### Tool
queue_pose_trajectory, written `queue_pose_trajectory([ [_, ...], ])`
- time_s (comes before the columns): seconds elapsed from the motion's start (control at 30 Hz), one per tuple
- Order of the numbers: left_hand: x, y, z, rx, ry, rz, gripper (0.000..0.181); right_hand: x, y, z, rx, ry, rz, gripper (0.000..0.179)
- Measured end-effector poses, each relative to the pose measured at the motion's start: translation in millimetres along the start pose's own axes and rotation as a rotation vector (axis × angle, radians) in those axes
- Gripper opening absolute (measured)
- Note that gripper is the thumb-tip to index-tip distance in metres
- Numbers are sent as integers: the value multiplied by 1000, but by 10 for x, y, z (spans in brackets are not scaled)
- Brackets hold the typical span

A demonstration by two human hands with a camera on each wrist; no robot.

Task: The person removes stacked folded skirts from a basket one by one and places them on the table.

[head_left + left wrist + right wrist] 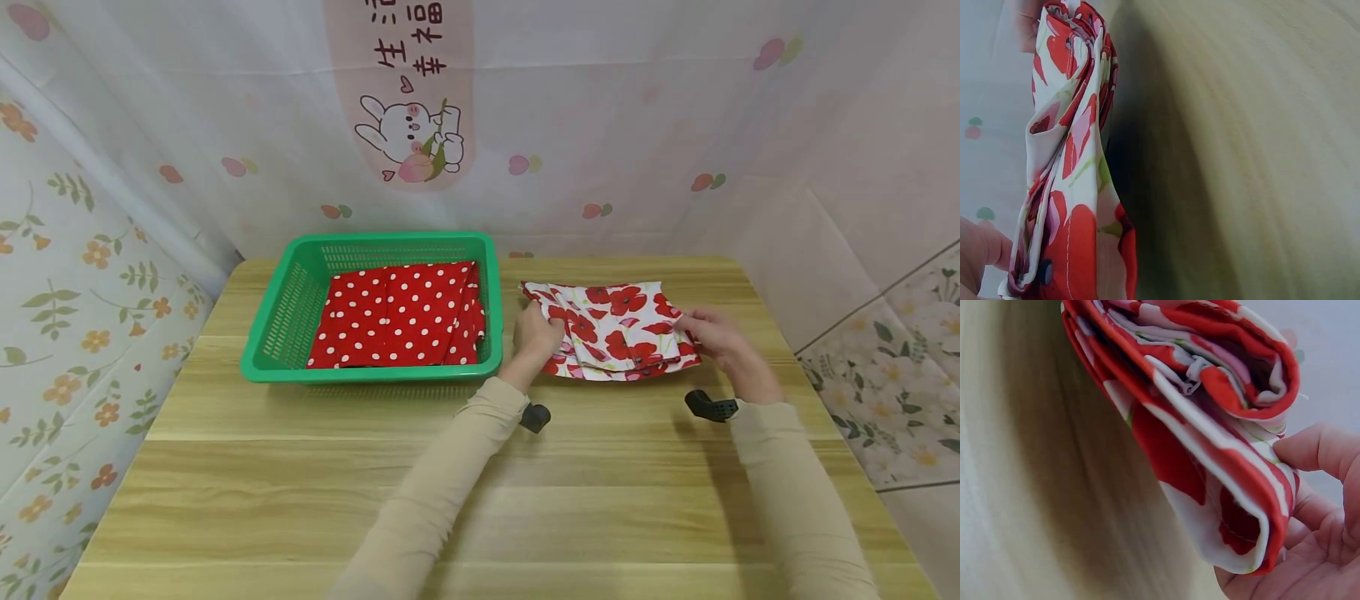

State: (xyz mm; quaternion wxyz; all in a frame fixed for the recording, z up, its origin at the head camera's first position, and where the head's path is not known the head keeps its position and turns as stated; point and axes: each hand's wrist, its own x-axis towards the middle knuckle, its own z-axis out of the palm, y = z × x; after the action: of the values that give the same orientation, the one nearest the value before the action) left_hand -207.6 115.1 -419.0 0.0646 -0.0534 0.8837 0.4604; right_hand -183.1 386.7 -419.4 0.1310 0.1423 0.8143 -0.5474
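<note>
A folded white cloth with red poppies [618, 325] spans the space between both hands at the right side of the table. My left hand [537, 335] grips its left end; in the left wrist view that thumb [991, 250] lies against the fabric edge. At the opposite end, my right hand [718, 340] holds the fold between thumb [1310, 450] and fingers. Several layers show in the right wrist view, along with a small white zipper pull [1194, 372]. In the left wrist view the cloth stands clear over a shadow on the tabletop.
Left of the cloth stands a green plastic basket [495, 350], holding a folded red cloth with white dots [401, 312]. The wooden table [315, 492] meets a patterned curtain [600, 133] at the back. Black wrist devices [708, 406] sit below both hands.
</note>
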Motion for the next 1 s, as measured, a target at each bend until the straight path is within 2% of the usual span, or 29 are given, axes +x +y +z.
queue_pose_trajectory([
  [0.23, 26, -111, 50, -22, -8, -47, 39, 59, 94, 34, 27, 6, 66, 7],
  [0.33, 35, -148, 66, -27, -10, -68, 36, 80, 131, 41, 8, 20, 75, 8],
  [0.7, 59, -232, 76, 3, 7, -155, 24, 85, 145, 147, -64, 104, 114, 24],
  [0.87, 67, -249, 77, -1, -12, -172, 33, 96, 172, 172, -101, 123, 135, 36],
  [1.0, 86, -259, 108, -12, -32, -189, 47, 91, 172, 200, -109, 134, 141, 35],
])
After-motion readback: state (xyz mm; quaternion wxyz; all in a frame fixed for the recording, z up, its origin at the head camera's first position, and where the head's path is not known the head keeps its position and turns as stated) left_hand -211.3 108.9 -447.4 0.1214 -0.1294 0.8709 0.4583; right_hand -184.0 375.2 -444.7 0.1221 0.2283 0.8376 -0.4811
